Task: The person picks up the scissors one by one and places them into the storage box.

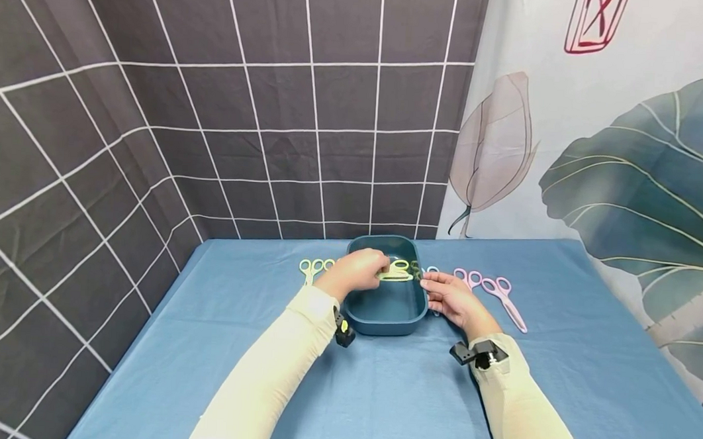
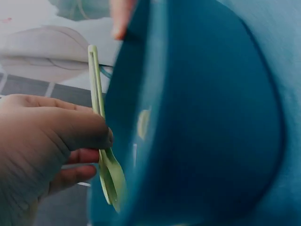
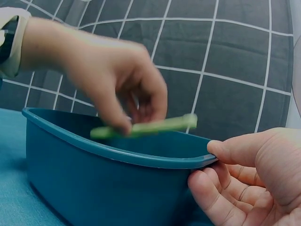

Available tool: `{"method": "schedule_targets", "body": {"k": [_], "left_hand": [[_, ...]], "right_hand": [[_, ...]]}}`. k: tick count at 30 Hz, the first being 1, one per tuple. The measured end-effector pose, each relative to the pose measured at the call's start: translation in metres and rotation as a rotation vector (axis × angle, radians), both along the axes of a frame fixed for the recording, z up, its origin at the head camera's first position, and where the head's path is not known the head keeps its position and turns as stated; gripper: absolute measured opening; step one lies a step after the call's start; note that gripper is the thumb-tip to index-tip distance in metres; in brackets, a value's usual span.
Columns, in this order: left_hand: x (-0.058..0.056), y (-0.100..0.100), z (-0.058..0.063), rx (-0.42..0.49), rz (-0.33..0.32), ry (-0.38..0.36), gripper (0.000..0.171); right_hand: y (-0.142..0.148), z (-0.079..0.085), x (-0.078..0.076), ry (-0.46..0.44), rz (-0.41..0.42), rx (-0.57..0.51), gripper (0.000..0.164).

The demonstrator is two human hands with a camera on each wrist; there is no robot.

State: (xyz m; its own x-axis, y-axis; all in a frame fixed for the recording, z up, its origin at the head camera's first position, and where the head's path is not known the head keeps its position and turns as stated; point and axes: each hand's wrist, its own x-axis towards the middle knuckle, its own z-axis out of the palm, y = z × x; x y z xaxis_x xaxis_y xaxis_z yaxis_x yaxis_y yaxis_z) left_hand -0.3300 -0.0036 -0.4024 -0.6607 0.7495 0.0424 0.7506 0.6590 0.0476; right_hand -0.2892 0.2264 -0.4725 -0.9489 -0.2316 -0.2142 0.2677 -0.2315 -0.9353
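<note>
My left hand (image 1: 357, 271) pinches a pair of yellow-green scissors (image 1: 398, 272) between thumb and fingers. In the right wrist view the scissors (image 3: 164, 125) lie nearly level, just over the opening of a blue plastic bin (image 3: 103, 174). My right hand (image 1: 450, 296) grips the bin's right rim, with the thumb (image 3: 225, 149) on top and the fingers curled below it outside. A small yellowish shape (image 2: 143, 123) shows inside the bin in the left wrist view, its outline partly hidden by the rim.
Yellow-green scissors (image 1: 311, 268) lie left of the bin, beside another pair partly behind my left arm. To the right lie pink scissors (image 1: 504, 297), a second pinkish pair (image 1: 468, 277) and a pale blue pair mostly behind my right hand. A dark gridded curtain (image 1: 331, 145) hangs behind the table.
</note>
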Motion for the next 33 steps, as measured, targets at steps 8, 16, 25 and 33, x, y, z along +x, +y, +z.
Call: {"method": "schedule_targets", "body": {"k": [8,16,25,33], "left_hand": [[-0.009,0.006,-0.028,-0.063,0.008,0.013,0.021],[-0.010,0.010,-0.036,-0.075,0.053,0.004,0.027],[-0.015,0.014,-0.041,-0.111,0.071,0.009,0.029],[-0.020,0.015,-0.044,-0.121,0.082,0.048,0.027]], "right_hand": [[0.000,-0.002,0.000,0.012,0.016,-0.003,0.043],[0.001,-0.001,0.000,0.014,0.013,0.000,0.039],[0.001,-0.001,0.000,0.017,0.008,0.012,0.043],[0.001,-0.002,-0.001,0.010,0.010,0.002,0.045]]}}
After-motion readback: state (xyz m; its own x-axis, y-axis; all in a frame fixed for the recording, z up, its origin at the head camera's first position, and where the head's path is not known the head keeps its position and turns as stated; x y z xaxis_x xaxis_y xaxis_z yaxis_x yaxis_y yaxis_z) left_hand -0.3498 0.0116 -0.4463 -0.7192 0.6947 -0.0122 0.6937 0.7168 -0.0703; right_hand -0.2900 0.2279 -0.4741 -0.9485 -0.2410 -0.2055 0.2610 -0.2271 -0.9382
